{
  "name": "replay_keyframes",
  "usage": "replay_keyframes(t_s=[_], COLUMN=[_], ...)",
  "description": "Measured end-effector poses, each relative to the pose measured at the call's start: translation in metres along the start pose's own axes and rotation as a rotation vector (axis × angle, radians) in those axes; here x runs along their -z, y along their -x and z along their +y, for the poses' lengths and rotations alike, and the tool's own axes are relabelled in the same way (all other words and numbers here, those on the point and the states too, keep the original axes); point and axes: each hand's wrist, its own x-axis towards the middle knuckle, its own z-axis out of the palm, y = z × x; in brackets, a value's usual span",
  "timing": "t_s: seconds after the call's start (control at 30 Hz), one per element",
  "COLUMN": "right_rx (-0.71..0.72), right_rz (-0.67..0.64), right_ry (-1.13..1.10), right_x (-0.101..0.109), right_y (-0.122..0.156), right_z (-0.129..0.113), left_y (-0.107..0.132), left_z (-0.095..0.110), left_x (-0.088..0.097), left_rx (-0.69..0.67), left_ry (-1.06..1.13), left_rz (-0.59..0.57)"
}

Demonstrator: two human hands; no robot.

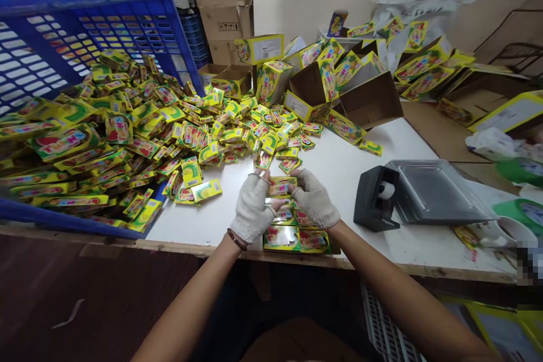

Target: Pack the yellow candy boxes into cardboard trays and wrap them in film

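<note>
Both hands wear white fingerless gloves. My left hand (pixel 250 209), with a beaded bracelet at its wrist, and my right hand (pixel 316 199) face each other near the table's front edge. Between their fingers is a small yellow, red and green printed box (pixel 280 188), gripped from its two sides. Just below, more of these small boxes lie side by side in neat rows (pixel 281 237), partly covered by the hands. A loose heap of the same small boxes (pixel 231 136) spreads over the table beyond my left hand.
A blue plastic crate (pixel 182 39) lies at the left, spilling small boxes. Larger open cartons (pixel 369 104) stand at the back. Right of my hands are a black tape dispenser (pixel 375 198) and a clear plastic tray (pixel 436 189). Green tape rolls (pixel 524 218) sit at the far right.
</note>
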Motion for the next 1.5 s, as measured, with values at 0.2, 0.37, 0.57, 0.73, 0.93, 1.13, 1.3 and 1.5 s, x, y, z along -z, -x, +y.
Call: replay_keyframes(t_s=[0.2,0.37,0.57,0.73,0.93,1.13,1.3,1.5], right_rx=[-0.065,-0.013,0.174,0.135,0.121,0.107,0.013,-0.122], right_rz=[0.006,-0.041,0.107,-0.06,-0.097,-0.061,-0.056,-0.174], right_ry=[0.292,0.387,0.385,0.366,0.544,0.345,0.137,-0.072], right_x=[-0.003,-0.017,-0.03,-0.054,-0.064,-0.058,-0.028,0.013], right_y=[-0.008,0.002,0.026,0.04,0.045,0.032,0.034,0.059], right_z=[0.036,0.04,0.05,0.056,0.055,0.051,0.034,0.004], left_y=[0.007,0.014,0.026,0.058,0.039,0.029,0.051,0.058], left_z=[0.0,0.018,0.003,-0.002,-0.053,-0.12,-0.086,0.009], left_x=[-0.018,-0.02,-0.029,-0.05,-0.018,0.048,0.054,0.037], left_rx=[0.031,0.099,0.347,0.588,0.588,0.756,0.862,0.726], left_ry=[-0.046,-0.035,0.175,0.271,0.185,-0.06,-0.077,0.407], left_rz=[-0.258,-0.389,-0.239,-0.133,-0.184,-0.188,-0.105,-0.025])
